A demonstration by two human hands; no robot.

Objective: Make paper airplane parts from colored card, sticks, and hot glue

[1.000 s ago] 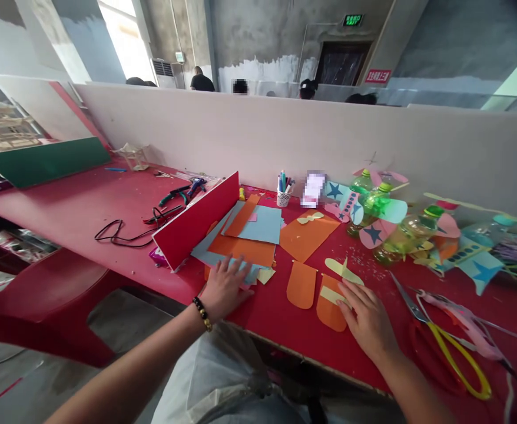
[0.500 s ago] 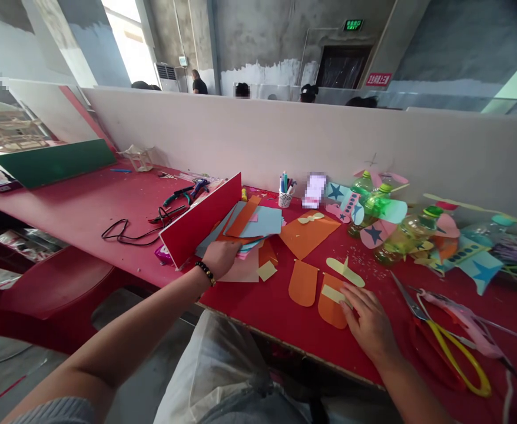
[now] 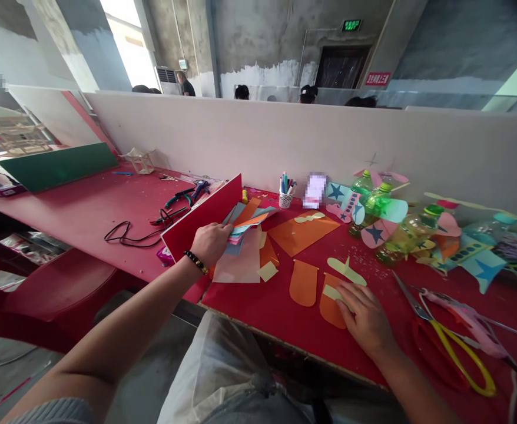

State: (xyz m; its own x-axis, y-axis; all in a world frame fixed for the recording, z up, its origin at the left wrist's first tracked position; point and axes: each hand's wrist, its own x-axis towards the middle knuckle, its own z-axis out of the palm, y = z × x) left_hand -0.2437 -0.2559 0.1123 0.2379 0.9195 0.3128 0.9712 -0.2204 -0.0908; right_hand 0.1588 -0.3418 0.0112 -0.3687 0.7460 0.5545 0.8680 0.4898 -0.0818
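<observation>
My left hand is closed on the edge of a stack of coloured paper, lifting it at a tilt beside the red divider board. Under it lie a pale pink sheet and some orange paper. My right hand rests with fingers stretched over an orange rounded cutout and the pale yellow strip on it. A matching orange cutout lies to its left. Just above my right fingers is a yellow propeller-shaped piece. A small yellow square sits near the pink sheet.
To the right are large scissors with red and yellow handles and a pink glue gun. Decorated plastic bottles stand behind them. A pen cup and a phone are at the back. Pliers lie left of the divider.
My left hand has moved up and left, raising and tilting the paper stack, which uncovers more of the pink sheet. My right hand has barely moved.
</observation>
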